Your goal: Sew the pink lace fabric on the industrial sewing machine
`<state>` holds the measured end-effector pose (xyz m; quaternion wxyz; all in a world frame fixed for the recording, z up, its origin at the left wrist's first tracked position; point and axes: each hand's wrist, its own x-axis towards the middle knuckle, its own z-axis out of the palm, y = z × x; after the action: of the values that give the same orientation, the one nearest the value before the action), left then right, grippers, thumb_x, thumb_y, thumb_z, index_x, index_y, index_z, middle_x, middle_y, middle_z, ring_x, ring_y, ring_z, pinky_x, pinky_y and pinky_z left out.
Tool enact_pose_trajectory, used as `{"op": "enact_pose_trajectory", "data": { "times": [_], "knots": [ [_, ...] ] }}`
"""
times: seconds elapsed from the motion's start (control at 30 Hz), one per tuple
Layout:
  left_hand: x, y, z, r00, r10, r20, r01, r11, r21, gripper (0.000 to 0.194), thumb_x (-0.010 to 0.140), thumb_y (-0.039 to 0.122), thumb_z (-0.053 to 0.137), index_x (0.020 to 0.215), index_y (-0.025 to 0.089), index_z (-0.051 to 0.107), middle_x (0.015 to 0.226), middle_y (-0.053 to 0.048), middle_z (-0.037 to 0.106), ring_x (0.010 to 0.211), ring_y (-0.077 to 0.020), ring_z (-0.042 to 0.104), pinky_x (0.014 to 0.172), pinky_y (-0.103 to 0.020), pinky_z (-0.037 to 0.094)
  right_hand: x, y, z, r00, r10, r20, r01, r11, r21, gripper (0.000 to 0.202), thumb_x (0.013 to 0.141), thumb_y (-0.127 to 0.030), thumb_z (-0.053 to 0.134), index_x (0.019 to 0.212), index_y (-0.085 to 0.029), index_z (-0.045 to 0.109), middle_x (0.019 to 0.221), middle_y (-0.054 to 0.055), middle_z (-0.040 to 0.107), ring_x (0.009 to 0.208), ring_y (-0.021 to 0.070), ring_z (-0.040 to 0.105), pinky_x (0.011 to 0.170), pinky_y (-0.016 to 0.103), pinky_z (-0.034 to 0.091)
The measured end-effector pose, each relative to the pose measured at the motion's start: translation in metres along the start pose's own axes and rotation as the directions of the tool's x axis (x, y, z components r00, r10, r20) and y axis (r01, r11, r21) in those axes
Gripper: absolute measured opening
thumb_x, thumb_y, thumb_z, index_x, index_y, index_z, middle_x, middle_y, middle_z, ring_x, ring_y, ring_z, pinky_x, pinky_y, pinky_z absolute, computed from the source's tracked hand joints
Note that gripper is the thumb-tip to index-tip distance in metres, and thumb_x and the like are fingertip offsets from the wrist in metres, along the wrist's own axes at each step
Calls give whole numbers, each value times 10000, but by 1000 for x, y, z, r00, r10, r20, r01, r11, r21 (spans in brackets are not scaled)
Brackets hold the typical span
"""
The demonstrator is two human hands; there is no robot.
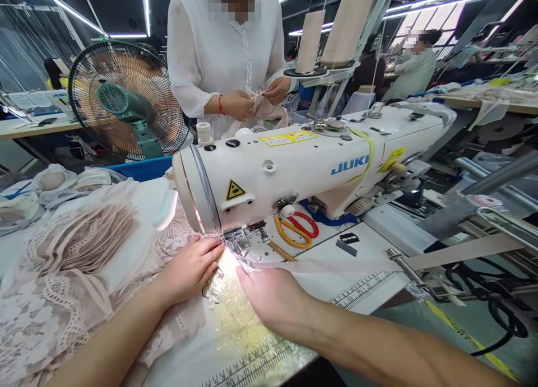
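Observation:
A white sewing machine (pixel 302 168) stands across the table, its presser foot (pixel 237 242) lit from above. My left hand (pixel 191 269) lies flat on pale lace fabric (pixel 63 297) just left of the foot, fingertips pressing the cloth. My right hand (pixel 269 294) rests on the table right of the foot, pinching a beige elastic tape (pixel 336 265) that runs from the right through a metal guide (pixel 397 256) toward the foot. Whether the needle is down is hidden.
Orange and red scissors (pixel 296 229) lie under the machine arm. A green fan (pixel 126 101) stands behind left, with a stack of bra cups (pixel 50 185) near it. A person in white (pixel 218 56) stands behind the machine handling cloth. Thread cones (pixel 311 40) sit on a stand.

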<state>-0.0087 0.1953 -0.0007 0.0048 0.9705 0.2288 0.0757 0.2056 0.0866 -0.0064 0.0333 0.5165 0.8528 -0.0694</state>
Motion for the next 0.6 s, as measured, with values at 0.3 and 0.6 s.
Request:
{"op": "enact_pose_trajectory", "data": {
  "times": [0.3,0.6],
  "knots": [
    [0,2,-9,991,-74,-114,78,996,31,397,1003,243,354,1239,124,650,1187,-177,682,1081,-293,642,959,-488,538,-14,0,-9,999,-23,41,22,999,34,696,788,-43,523,1476,-17,422,975,142,711,851,285,671,612,391,480],
    [-57,40,-30,978,-197,73,198,980,-7,269,844,59,404,836,200,632,813,-52,630,728,-209,576,614,-309,453,-35,-3,-3,997,55,-53,-43,979,200,428,872,-100,481,1277,-157,611,1006,122,670,940,290,627,797,398,518]
  ]
}}
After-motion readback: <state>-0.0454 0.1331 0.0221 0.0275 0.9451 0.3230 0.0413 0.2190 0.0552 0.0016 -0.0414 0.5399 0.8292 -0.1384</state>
